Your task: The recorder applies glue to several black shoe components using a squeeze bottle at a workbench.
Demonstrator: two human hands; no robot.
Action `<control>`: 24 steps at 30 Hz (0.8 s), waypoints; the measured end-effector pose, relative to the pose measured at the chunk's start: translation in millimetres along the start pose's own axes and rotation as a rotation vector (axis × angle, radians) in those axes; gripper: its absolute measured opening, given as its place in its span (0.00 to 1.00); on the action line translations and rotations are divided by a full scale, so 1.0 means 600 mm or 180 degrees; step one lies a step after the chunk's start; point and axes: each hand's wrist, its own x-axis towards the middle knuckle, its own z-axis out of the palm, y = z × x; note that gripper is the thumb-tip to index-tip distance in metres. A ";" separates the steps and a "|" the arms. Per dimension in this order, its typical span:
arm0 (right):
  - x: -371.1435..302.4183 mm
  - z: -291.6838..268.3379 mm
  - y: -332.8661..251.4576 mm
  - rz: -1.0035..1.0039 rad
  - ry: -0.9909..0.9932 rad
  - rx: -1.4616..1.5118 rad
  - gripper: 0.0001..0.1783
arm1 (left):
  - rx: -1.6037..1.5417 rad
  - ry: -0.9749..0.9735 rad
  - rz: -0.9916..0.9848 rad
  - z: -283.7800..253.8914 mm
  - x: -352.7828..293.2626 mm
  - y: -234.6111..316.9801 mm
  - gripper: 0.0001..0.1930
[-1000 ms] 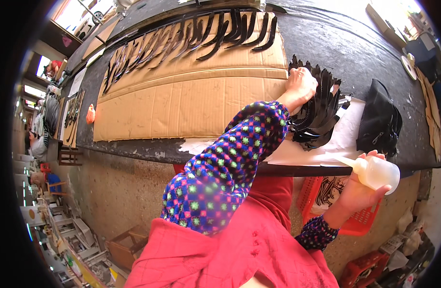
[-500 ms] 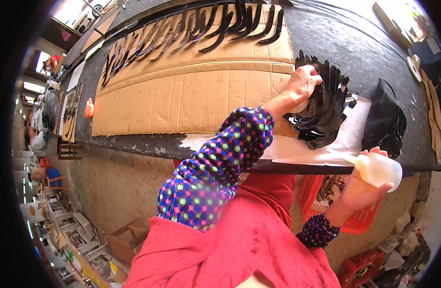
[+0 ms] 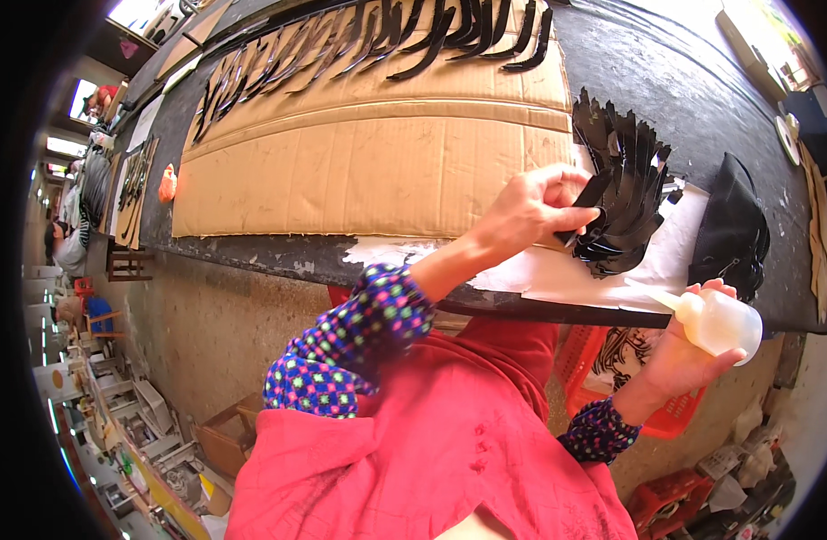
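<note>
Strip (image 3: 595, 191), 1 black piece, sits pinched between thumb and fingers of the left hand (image 3: 530, 214), just beside the left edge of the fanned black pile (image 3: 631, 175) on the tabletop (image 3: 634, 54). Its long axis slants, upper end leaning right. Right hand (image 3: 676, 360) is lower right, fingers wrapped round a squeeze bottle (image 3: 725, 326), nozzle (image 3: 652, 293) pointing up-left, apart from the strip. Left hand is nearer the pile.

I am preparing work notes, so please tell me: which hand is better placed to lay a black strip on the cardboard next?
Left, most likely: the left hand pinches a black strip near the edge of the cardboard, while the right hand is farther off and occupied with a squeeze bottle.
</note>
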 end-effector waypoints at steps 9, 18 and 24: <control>-0.015 0.050 0.064 0.0497 -0.0455 0.0069 0.45 | 0.0109 0.0046 -0.1316 -0.074 -0.181 0.104 0.14; -0.054 0.105 0.124 0.0774 -0.0875 -0.0895 0.48 | 0.0566 0.0311 -0.1416 -0.119 -0.239 0.121 0.10; -0.071 0.123 0.131 0.0893 -0.0831 -0.1080 0.50 | 0.0644 0.0107 -0.1534 -0.126 -0.244 0.129 0.12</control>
